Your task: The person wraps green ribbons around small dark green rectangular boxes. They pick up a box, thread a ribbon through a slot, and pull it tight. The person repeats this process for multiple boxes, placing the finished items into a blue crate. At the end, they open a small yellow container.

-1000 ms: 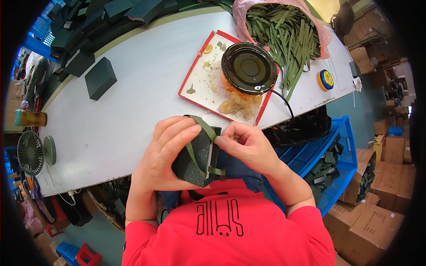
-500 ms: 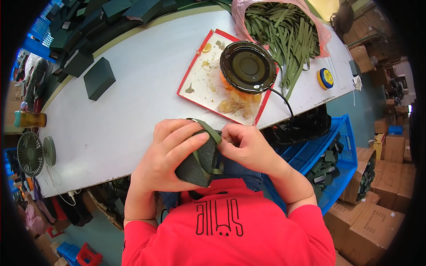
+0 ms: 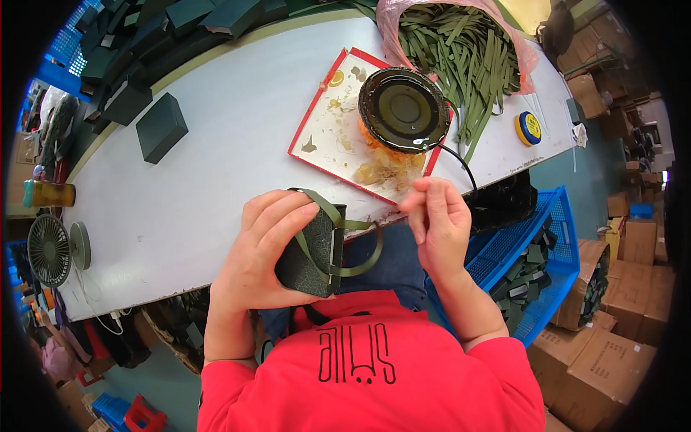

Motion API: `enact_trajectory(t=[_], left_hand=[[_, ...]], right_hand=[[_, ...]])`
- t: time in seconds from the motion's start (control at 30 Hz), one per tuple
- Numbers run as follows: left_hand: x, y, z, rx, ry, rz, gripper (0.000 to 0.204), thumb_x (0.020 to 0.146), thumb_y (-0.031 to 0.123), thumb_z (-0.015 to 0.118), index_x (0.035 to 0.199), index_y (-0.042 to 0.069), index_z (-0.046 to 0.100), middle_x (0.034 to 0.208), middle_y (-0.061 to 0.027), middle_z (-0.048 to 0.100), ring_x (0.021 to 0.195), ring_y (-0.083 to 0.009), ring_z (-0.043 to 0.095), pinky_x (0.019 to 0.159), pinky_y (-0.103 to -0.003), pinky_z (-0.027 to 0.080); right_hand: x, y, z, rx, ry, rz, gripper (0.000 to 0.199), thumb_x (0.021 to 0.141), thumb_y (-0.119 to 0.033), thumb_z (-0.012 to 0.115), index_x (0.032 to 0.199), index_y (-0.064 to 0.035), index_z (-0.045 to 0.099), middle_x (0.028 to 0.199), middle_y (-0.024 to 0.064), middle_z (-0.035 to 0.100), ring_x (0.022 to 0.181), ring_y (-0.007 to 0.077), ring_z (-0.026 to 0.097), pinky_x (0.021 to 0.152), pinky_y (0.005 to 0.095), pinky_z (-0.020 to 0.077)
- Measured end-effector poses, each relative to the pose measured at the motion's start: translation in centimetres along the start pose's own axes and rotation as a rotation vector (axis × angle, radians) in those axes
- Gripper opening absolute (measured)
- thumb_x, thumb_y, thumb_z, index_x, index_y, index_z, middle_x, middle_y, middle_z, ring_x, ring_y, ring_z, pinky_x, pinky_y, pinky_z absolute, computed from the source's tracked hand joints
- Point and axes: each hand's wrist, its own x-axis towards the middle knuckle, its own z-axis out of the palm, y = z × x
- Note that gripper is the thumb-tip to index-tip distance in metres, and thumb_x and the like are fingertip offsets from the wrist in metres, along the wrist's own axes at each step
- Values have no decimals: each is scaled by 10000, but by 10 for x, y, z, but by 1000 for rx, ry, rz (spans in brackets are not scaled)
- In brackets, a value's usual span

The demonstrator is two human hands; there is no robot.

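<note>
My left hand is closed round a small dark green box with a textured face, held over the table's front edge. A flat green ribbon runs across the box and loops out loosely from its right side. My right hand is raised apart from the box and ribbon, near the corner of the red-edged board. Its thumb and fingers are drawn together in a pinch; whether anything small is between them cannot be made out.
A round pot of dark liquid with a cord stands on a stained red-edged board. Behind it, green ribbons fill a pink bag. Dark green boxes lie left. A blue basket and a small fan flank me.
My right hand has left the ribbon at the box and moved up and to the right. The ribbon now sticks out in a loose loop, and the box has turned slightly.
</note>
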Motion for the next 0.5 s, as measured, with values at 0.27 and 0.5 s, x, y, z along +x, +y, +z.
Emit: enact_trajectory(t=[0.27, 0.5], left_hand=[[-2, 1, -4, 4, -6, 0, 877, 554, 264, 926, 1317, 33, 558, 1309, -154, 580, 1202, -379, 539, 1018, -476, 431], [-7, -2, -8, 12, 12, 0, 873, 562, 284, 924, 1312, 25, 560, 1309, -158, 582, 1198, -383, 539, 1018, -475, 430]], right_hand=[[-14, -2, -14, -72, 120, -149, 176, 1036, -168, 586, 1055, 6, 600, 827, 133, 706, 491, 77, 487, 467, 200, 386], [-2, -32, -41, 18, 298, -328, 206, 1065, -185, 523, 889, -80, 502, 634, -3, 483, 458, 67, 348, 452, 220, 333]])
